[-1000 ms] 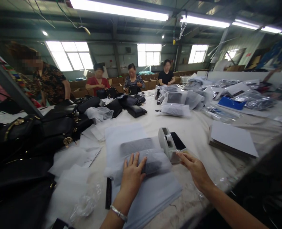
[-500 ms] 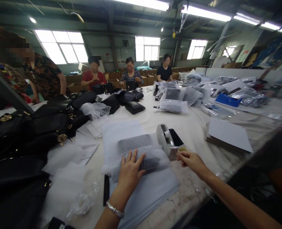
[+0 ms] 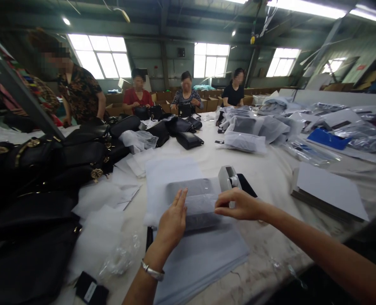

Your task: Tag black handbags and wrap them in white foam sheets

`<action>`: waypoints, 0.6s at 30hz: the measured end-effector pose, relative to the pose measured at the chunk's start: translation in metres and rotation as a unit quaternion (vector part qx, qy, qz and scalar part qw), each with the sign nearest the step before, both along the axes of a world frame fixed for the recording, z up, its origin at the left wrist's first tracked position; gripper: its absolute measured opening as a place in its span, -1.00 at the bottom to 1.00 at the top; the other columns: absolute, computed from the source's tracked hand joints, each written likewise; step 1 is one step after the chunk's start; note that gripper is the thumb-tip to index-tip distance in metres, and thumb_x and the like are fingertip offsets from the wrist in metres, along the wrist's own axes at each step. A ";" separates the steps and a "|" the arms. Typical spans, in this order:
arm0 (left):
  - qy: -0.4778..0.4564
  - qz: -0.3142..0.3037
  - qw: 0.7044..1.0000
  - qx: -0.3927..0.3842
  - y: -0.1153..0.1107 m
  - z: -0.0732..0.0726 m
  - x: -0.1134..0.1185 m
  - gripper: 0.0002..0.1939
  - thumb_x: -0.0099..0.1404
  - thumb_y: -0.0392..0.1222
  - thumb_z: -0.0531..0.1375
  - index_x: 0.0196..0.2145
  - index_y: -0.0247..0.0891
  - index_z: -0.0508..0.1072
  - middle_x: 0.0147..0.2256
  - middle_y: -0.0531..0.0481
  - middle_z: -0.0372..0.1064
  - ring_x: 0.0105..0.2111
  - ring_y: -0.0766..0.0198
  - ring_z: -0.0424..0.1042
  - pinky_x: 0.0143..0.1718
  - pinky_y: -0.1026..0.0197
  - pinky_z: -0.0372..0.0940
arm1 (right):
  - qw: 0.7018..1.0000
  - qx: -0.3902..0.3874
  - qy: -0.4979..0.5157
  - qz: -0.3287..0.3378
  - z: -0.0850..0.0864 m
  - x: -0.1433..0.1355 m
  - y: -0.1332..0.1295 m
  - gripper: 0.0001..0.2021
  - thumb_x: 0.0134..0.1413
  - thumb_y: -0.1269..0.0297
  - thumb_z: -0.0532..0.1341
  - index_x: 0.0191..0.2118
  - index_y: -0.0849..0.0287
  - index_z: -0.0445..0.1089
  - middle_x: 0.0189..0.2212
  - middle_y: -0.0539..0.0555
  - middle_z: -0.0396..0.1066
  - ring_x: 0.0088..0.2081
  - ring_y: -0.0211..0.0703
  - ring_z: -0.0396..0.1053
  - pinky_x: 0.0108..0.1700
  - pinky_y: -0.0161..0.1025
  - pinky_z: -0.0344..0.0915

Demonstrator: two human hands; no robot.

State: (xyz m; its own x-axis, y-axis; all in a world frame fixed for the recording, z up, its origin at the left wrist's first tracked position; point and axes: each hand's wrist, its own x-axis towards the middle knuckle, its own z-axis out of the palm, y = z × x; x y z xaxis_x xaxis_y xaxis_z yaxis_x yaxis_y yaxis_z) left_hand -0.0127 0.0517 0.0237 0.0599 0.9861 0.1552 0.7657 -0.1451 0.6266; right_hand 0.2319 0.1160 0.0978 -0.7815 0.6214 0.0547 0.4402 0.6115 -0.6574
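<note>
A dark bag [image 3: 190, 186] wrapped in thin white tissue paper [image 3: 200, 204] lies in front of me on a stack of white sheets [image 3: 203, 258]. My left hand [image 3: 171, 220] rests at the left part of the wrapped bag, its fingers stretched out and close together. Over the bag's right end, my right hand [image 3: 240, 204] is closed in a pinch; whatever sits between its fingertips is too small or hidden to make out. Just behind that hand stands a grey tape dispenser [image 3: 227, 178], partly covered by it.
Black handbags [image 3: 79, 161] are heaped on the left beside loose tissue sheets [image 3: 101, 228]. Bagged goods [image 3: 245, 140] pile up at the back right, near a blue item [image 3: 329, 139]. A stack of white boards [image 3: 330, 190] lies right. Several people work across the table.
My right hand has moved left from the tape dispenser to the wrapped bag, still pinched. The left hand's spread fingers have come together and its palm has turned sideways. The view has shifted left.
</note>
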 end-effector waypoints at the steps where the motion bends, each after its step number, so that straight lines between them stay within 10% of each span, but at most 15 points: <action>1: -0.014 0.006 1.000 0.003 0.001 -0.002 -0.003 -0.41 0.41 -0.35 -0.08 0.35 -0.10 -0.05 0.35 -0.07 -0.04 0.26 0.15 0.16 0.18 0.09 0.23 | 0.999 0.008 -0.014 0.041 0.003 -0.014 0.012 -0.66 0.14 0.04 0.18 -0.33 0.20 0.56 -0.47 0.06 0.50 -0.45 -0.23 0.34 -0.34 -0.32 0.25; 9: -0.082 0.070 0.994 -0.004 0.003 -0.010 -0.012 -0.32 0.33 -0.47 -0.10 0.36 -0.15 -0.08 0.10 -0.08 0.40 0.10 0.23 0.39 0.07 0.14 0.34 | 0.948 0.124 -0.213 0.202 -0.008 -0.115 0.078 -0.72 0.10 0.05 0.22 -0.37 0.13 0.56 -0.57 -0.10 0.45 -0.58 -0.37 0.23 -0.48 -0.39 0.06; 18: -0.047 0.089 0.995 0.013 0.000 -0.022 -0.007 -0.20 0.23 -0.55 -0.10 0.37 -0.14 -0.15 0.14 -0.10 0.36 0.12 0.19 0.37 0.07 0.09 0.36 | 0.893 0.260 -0.324 0.175 -0.009 -0.149 0.085 -0.55 -0.17 -0.20 0.32 -0.47 0.16 0.56 -0.56 0.12 0.50 -0.53 -0.15 0.36 -0.48 -0.30 0.04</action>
State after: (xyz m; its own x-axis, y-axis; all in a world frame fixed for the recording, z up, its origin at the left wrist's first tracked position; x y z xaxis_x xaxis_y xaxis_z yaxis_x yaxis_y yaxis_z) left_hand -0.0195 0.0520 0.0021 -0.1307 0.9755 0.1772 0.7194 -0.0296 0.6940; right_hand 0.0833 0.2006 0.0886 -0.8952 0.3554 -0.2690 0.3472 0.9344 0.0792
